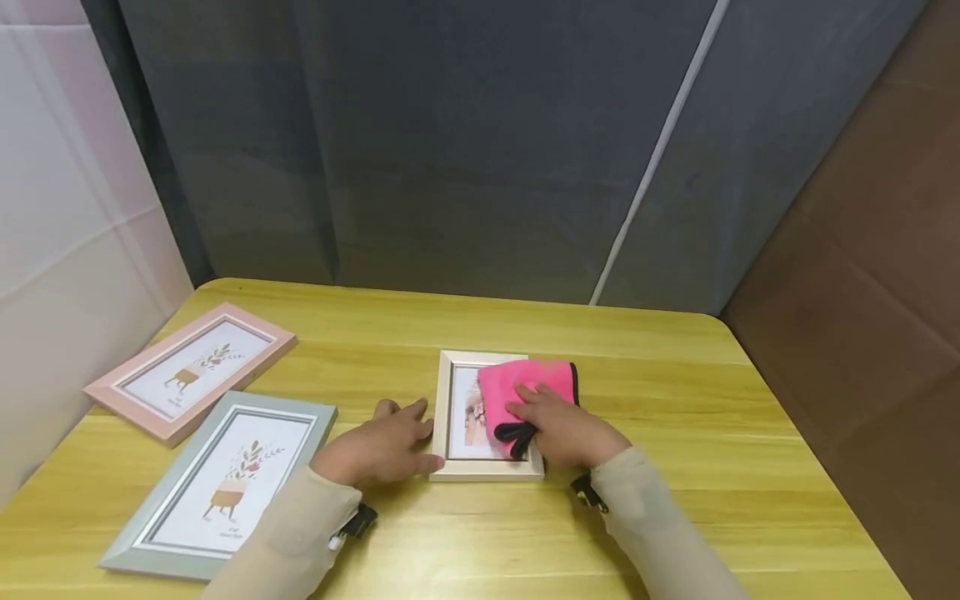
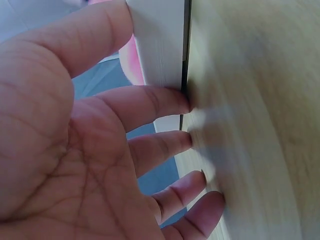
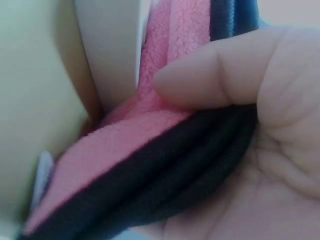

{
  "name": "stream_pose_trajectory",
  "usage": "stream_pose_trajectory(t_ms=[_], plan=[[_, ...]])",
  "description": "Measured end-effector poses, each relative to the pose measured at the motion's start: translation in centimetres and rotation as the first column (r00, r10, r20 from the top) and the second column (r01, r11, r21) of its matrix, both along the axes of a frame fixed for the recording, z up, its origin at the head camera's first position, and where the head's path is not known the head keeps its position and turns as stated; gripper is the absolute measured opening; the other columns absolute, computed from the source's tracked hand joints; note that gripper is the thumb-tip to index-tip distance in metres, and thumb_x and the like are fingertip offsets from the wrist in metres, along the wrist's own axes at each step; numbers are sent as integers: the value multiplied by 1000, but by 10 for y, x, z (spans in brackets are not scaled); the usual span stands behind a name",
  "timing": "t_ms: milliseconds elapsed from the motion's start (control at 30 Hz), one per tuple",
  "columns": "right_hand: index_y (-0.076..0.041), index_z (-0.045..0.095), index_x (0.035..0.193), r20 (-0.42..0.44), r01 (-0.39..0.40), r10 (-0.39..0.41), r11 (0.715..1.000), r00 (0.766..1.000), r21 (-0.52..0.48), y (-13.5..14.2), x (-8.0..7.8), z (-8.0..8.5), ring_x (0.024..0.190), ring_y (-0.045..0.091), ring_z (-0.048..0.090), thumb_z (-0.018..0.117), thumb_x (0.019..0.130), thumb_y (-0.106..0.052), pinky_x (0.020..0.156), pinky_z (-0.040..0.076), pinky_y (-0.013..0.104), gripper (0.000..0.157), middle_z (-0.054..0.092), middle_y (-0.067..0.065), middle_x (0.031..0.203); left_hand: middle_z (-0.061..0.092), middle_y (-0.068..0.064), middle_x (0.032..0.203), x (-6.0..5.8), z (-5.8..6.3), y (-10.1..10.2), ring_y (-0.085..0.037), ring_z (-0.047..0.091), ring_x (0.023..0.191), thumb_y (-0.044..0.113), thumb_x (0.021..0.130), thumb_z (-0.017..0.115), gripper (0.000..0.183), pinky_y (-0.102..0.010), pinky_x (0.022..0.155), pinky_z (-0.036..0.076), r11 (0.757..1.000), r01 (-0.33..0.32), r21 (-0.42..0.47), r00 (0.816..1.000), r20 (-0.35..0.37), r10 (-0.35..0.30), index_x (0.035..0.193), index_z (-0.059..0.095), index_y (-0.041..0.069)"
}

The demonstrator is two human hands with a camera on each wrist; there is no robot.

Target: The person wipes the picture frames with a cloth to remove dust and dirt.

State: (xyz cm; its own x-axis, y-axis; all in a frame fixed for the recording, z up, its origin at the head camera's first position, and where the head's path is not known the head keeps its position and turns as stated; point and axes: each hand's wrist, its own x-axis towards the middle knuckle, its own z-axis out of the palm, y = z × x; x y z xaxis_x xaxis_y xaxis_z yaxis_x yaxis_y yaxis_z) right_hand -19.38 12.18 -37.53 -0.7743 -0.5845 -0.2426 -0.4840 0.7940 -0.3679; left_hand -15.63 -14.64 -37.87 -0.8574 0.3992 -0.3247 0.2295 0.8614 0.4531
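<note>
A small cream photo frame [image 1: 487, 472] lies face up on the wooden table, its picture partly hidden by a folded pink cloth [image 1: 501, 390] with black edging. My right hand [image 1: 567, 427] holds this cloth against the frame's right side; in the right wrist view the thumb presses into the folded cloth [image 3: 115, 137]. At the frame's left edge is my left hand [image 1: 386, 446], thumb touching the near-left corner. The left wrist view shows its fingers spread along the side of the frame [image 2: 161, 45], with some fingertips on the table.
Two larger frames lie on the left of the table [image 1: 720, 500]: a pink one [image 1: 127, 408] at the back and a grey-green one [image 1: 153, 492] nearer, beside my left forearm. A dark curtain [image 1: 465, 150] hangs behind the table's far edge.
</note>
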Motion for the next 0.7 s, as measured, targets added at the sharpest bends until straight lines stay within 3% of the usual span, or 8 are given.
stream_pose_trajectory(t_ms=[133,233,333,567,633,700], plan=[[-10,52,145,39,38,-36,997,999,-65,-1,-34,-3,149,32,14,40,94,7,119,12,43,55,26,11,161,26,-21,159,0,0,0,-45,29,132,42,93,67,67,-57,103,38,1000,-10,-4,1000,-3,10,145,50,3],[-8,51,145,31,22,-20,997,999,-80,0,-36,-3,149,33,13,39,94,7,119,11,44,55,25,12,161,25,-22,159,0,0,1,-46,29,132,42,93,67,68,-58,103,38,1000,-9,8,1000,-6,9,145,49,2],[-6,53,144,21,-15,16,998,1000,-65,4,-18,2,148,34,17,43,93,9,119,15,46,54,30,14,159,26,-24,158,1,-1,2,-47,29,133,42,92,68,69,-60,103,37,1000,-13,24,1000,-9,13,143,50,0],[-3,57,139,-28,-169,171,983,985,77,7,43,19,142,39,33,49,87,10,116,25,48,54,43,19,151,29,-22,158,2,-3,3,-45,31,132,41,92,68,67,-59,101,40,1000,-26,3,1000,-16,26,142,52,1],[-3,57,139,-47,-172,178,979,983,114,5,48,18,141,41,33,47,84,11,115,26,48,58,42,20,151,28,-22,158,2,-2,3,-46,29,134,41,93,67,66,-59,102,39,1000,-22,-9,1000,-14,22,143,52,2],[-4,57,139,-54,-142,149,983,987,118,2,44,14,142,44,31,48,86,9,115,26,49,56,40,21,152,27,-22,159,2,-1,2,-47,29,134,41,93,67,66,-59,103,38,1000,-15,-15,1000,-11,15,143,51,2]])
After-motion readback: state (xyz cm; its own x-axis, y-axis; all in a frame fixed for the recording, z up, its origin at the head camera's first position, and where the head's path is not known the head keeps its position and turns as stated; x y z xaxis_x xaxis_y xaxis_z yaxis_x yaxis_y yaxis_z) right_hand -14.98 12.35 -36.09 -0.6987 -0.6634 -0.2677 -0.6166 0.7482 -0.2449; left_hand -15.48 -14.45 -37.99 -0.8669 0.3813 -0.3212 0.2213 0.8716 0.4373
